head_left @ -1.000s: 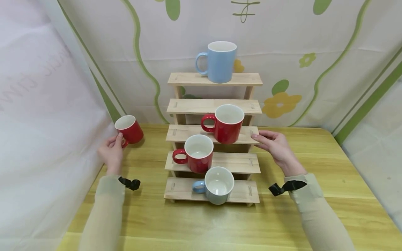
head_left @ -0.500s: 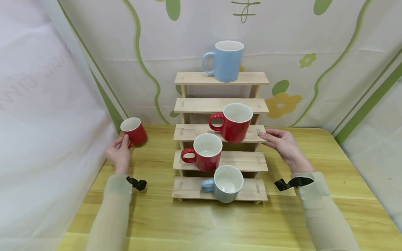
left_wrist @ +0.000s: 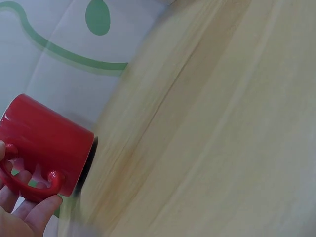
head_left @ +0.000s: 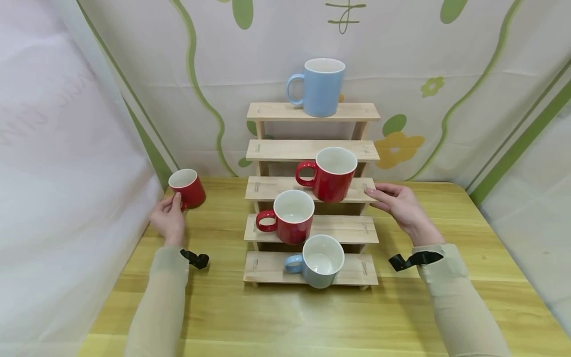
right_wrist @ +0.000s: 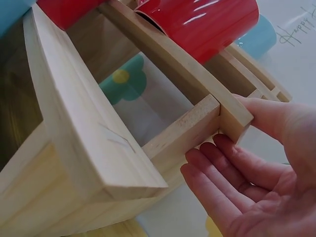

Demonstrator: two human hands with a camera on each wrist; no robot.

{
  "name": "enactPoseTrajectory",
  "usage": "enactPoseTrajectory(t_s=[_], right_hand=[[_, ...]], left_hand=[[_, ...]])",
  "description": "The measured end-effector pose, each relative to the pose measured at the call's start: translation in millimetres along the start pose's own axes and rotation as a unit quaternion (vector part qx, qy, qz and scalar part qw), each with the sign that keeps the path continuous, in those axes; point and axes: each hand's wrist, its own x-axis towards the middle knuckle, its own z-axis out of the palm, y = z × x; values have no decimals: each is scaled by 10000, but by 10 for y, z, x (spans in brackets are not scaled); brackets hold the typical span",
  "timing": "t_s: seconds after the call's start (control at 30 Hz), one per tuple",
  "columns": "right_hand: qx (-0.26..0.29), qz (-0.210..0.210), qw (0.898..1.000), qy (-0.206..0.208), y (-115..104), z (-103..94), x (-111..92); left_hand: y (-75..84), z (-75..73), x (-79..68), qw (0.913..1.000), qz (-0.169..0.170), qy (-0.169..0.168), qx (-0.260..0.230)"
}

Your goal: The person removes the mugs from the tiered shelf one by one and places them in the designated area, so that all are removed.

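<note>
At the table's far left, my left hand holds a red mug by its handle. In the left wrist view, the fingers curl around that handle. My right hand pinches the right end of the middle tier of a stepped wooden display rack, thumb over the board and fingers beneath it, as the right wrist view shows. Upright on this tier is a red mug. Another red mug stands one step lower. Blue mugs occupy the top tier and the bottom tier.
The rack stands on a wood-grain table. Behind it hangs a white fabric backdrop with green and yellow plant prints. A fabric side wall borders the left of the table, another the right.
Since one second ago the rack and its mugs have shifted a little to the right along with my right hand. My left hand and its red mug have also moved slightly right.
</note>
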Motion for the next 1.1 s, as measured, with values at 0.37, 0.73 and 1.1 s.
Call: enactPoseTrajectory(t_s=[0.37, 0.73, 1.1], right_hand=[[395, 6, 9992, -17, 30, 25, 10], [451, 29, 9990, 14, 35, 24, -3], [412, 46, 9991, 38, 61, 13, 0]], left_hand=[[-32, -26, 41, 9993, -137, -98, -343], [-21, -14, 77, 9998, -42, -160, 90], [270, -4, -56, 9963, 324, -355, 716]])
